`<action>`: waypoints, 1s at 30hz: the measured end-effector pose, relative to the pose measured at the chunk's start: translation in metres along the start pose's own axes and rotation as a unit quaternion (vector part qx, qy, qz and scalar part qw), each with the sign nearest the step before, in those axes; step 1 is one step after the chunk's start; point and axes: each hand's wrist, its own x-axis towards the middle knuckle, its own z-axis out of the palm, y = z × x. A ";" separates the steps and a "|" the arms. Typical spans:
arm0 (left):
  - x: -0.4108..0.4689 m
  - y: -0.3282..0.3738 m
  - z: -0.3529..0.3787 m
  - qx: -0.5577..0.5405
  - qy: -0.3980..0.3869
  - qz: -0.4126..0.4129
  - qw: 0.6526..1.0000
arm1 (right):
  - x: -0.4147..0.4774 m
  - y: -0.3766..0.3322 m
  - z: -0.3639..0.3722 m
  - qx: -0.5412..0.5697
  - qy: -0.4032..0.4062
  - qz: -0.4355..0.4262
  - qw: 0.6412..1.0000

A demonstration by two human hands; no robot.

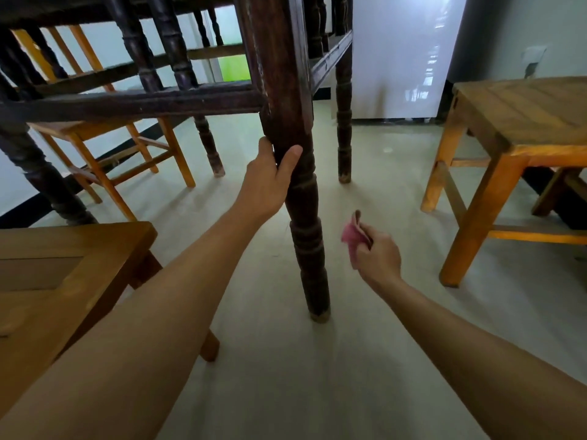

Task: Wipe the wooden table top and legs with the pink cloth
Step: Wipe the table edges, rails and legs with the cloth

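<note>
I look from low down at a dark wooden table whose near turned leg [306, 242] stands on the floor in the middle of the view. My left hand [270, 179] grips this leg just below the lower rail [133, 103], thumb on the front. My right hand [376, 252] hovers to the right of the leg, apart from it, closed around a bunched pink cloth [351, 236]. The table top is out of view above.
A light wooden stool [63, 281] stands at the near left and another [508, 128] at the right. A small orange-toned stool [104, 147] sits under the table. The table's other legs [344, 131] stand behind. Pale floor lies between them.
</note>
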 end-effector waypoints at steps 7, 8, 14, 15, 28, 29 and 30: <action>-0.004 -0.016 0.014 -0.013 -0.005 0.009 1.000 | -0.047 -0.029 0.051 0.047 0.007 -0.112 0.993; -0.003 -0.018 0.014 -0.013 -0.007 0.012 1.000 | -0.059 -0.013 0.058 0.026 -0.011 -0.108 0.994; -0.002 -0.022 0.013 -0.014 -0.017 0.024 0.999 | -0.022 0.042 0.030 -0.064 -0.097 0.001 0.993; -0.002 -0.022 0.012 -0.016 -0.016 0.024 0.999 | -0.011 0.036 0.024 -0.043 -0.057 0.004 0.997; 0.005 -0.024 -0.011 0.046 -0.082 0.028 0.995 | -0.110 -0.041 0.077 -0.163 -0.070 -0.359 0.916; 0.006 -0.024 -0.012 0.048 -0.087 0.029 0.995 | -0.097 -0.040 0.071 -0.191 -0.045 -0.363 0.911; 0.007 -0.024 -0.013 0.045 -0.090 0.030 0.994 | -0.083 -0.036 0.061 -0.212 -0.014 -0.365 0.907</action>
